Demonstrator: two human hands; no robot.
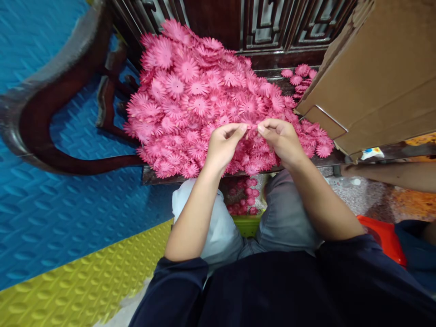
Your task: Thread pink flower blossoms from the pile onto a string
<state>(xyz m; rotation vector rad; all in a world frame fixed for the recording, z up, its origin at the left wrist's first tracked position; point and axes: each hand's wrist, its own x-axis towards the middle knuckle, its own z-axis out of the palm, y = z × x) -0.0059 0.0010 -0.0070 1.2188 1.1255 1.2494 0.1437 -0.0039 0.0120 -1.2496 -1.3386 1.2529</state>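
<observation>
pink flowers (pixel 204 104) heaped on dark wooden bench (pixel 160 175); blue mat (pixel 51 213), probably foam.

My one camera sits on my head, looking steeply down and forward, close over my lap and the tabletop (pixel 153 175)

i'm looking at what reads as a home used for piecework. a heap of pink fabric flowers (pixel 211 100) covers a dark carved wooden bench (pixel 272 27) at the top centre, not a factory table. blue foam floor mats (pixel 51 218) fill the left, a yellow mat (pixel 85 281) the lower left. a cardboard box (pixel 381 77) stands upper right, with speckled terrazzo floor (pixel 361 200) below it.
</observation>
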